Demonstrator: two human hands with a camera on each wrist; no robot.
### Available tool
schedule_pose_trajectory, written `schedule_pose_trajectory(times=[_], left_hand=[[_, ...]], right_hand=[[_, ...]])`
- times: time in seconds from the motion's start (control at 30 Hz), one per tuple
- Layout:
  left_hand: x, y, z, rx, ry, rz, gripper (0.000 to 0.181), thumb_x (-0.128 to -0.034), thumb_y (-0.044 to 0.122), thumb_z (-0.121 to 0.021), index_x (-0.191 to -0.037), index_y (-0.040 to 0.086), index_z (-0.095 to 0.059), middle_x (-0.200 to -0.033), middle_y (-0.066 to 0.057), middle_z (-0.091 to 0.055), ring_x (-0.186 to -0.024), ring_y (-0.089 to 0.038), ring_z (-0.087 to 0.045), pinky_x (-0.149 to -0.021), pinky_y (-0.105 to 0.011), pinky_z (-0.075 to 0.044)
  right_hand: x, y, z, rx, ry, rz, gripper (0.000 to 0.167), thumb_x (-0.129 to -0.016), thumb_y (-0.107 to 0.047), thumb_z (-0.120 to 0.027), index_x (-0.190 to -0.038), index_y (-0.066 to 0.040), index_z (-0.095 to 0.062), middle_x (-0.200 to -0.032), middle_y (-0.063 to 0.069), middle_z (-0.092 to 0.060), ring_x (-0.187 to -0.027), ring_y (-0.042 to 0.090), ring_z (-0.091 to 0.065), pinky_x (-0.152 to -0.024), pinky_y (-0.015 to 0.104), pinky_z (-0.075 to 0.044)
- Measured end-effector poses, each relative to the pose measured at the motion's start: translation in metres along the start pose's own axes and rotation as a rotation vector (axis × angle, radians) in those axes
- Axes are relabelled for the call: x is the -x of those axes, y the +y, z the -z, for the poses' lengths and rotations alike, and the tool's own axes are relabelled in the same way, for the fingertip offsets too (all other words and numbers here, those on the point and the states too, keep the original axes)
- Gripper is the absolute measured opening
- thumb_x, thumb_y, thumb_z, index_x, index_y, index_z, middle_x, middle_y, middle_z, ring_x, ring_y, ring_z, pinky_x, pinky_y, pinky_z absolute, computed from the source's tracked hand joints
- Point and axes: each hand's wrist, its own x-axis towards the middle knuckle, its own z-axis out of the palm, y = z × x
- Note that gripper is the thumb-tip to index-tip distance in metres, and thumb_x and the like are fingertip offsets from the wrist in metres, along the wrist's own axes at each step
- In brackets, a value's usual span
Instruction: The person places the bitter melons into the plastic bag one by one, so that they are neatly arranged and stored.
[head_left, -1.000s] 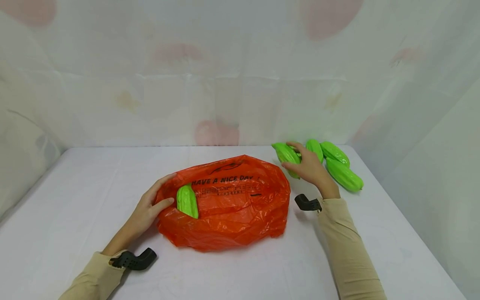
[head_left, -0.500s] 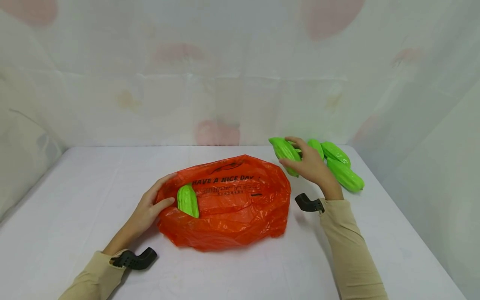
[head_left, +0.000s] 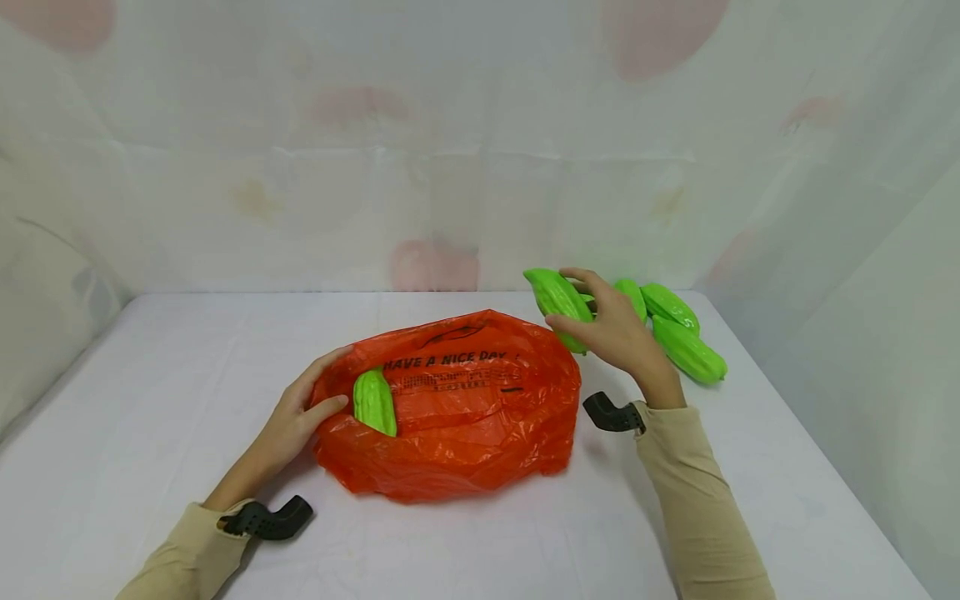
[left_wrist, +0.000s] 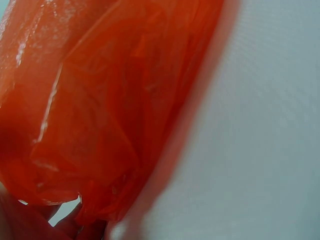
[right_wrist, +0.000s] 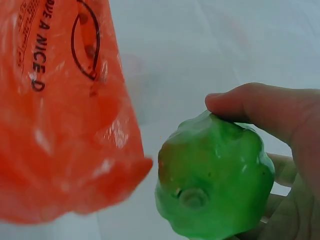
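A red plastic bag (head_left: 480, 417) lies with its mouth open, printed "HAVE A NICE DAY". Inside its left end rests a ridged green bitter melon (head_left: 375, 403). My left hand (head_left: 296, 417) holds the bag's left edge, thumb and fingers spread at the rim; red plastic fills most of the left wrist view and partly hides the fingers. My right hand (head_left: 611, 325) grips another bitter melon (head_left: 557, 302) between thumb and fingers, raised beside the bag's upper right corner. In the right wrist view, the stem end of this bitter melon (right_wrist: 210, 185) faces the camera.
More bitter melons (head_left: 688, 348) lie in a group at the table's back right corner, partly behind my right hand. A white cloth covers the table (head_left: 420, 550). A pale curtain (head_left: 480, 200) hangs along the back and sides.
My right hand has lifted its bitter melon and carried it left, closer to the bag. The left hand and the bag stay where they were.
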Motion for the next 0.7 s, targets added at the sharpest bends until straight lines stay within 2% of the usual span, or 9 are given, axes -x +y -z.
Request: schedule_pose_trajectory(times=[0.37,0.7], left_hand=[[0.0,0.0,0.0,0.005,-0.002,0.002,0.059,-0.096,-0.001,-0.053,-0.151,0.012,-0.039,-0.15,-0.014,-0.043,-0.13,0.007,-0.04,-0.102,-0.003,-0.03],[-0.001,0.0,0.0,0.004,-0.003,0.006,0.058,-0.0961,0.0,-0.053,-0.151,0.012,-0.039,-0.15,-0.015,-0.043,-0.132,0.007,-0.039,-0.103,-0.003,-0.029]], right_hand=[[0.004,-0.017,-0.011,-0.003,-0.01,0.053,0.068,-0.09,-0.033,-0.073,-0.149,-0.02,-0.04,-0.146,0.017,-0.051,-0.118,0.039,-0.06,-0.096,0.052,-0.051],[0.007,-0.026,-0.028,-0.019,-0.037,0.092,0.069,-0.09,-0.034,-0.072,-0.149,-0.021,-0.04,-0.145,0.015,-0.051,-0.118,0.037,-0.059,-0.097,0.05,-0.051]])
